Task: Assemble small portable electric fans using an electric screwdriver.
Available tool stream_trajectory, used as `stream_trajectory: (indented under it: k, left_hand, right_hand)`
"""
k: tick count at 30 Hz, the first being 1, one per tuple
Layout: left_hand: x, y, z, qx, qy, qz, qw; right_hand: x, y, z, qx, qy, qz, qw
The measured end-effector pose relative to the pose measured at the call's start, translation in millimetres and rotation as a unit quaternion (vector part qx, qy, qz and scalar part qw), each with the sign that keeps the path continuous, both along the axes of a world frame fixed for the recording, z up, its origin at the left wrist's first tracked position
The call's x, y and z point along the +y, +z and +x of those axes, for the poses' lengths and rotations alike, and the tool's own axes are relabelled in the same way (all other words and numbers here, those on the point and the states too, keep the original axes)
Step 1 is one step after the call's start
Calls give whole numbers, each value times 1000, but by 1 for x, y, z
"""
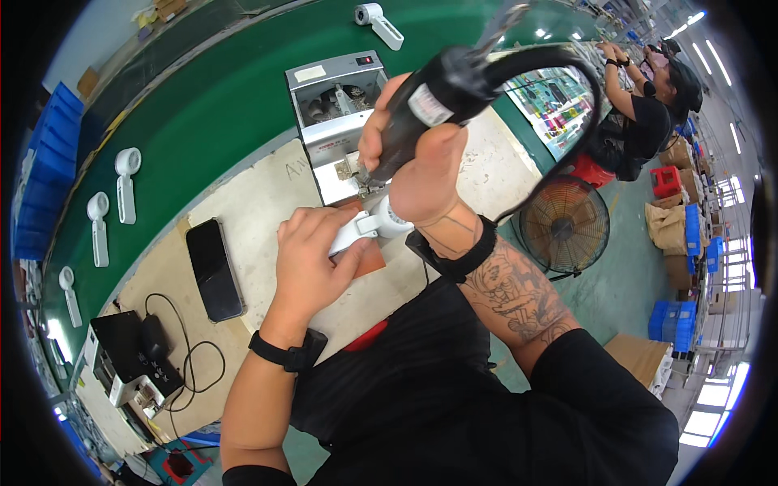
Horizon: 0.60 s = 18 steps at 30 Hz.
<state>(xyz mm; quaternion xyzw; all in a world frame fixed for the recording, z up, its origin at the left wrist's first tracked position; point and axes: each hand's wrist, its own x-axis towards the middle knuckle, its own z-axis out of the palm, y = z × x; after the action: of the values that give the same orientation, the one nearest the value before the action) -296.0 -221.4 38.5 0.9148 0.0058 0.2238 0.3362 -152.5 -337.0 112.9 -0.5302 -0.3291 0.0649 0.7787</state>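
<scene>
My right hand point(433, 178) is wrapped round a black electric screwdriver point(433, 93), held tilted over the bench, with its cable looping off to the right. Its tip is hidden by the hand. Below it, my left hand point(312, 255) grips the handle of a white handheld fan point(356, 232), which lies over an orange-brown pad point(372, 259). The fan's round head sits just under my right wrist, partly covered. Beyond the hands stands a grey screw feeder point(341, 63) with an open top and small metal parts inside.
A green conveyor belt point(219, 121) curves past the bench, carrying several white handheld fans point(126, 182). A black phone point(215, 271) and a black device with a cable point(134, 348) lie at the left. On the right are a black floor fan point(563, 223) and a co-worker point(644, 117).
</scene>
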Motion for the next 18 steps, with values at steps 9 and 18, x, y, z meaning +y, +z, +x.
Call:
stream_trajectory:
  k: [9, 18]
  left_hand:
    - [-12, -3, 3, -3, -3, 4, 1000]
    - [-8, -3, 7, 3, -6, 1, 1000]
  right_hand:
    - [-9, -7, -2, 29, 0, 0, 1000]
    - [-22, -2, -3, 26, 14, 14, 999]
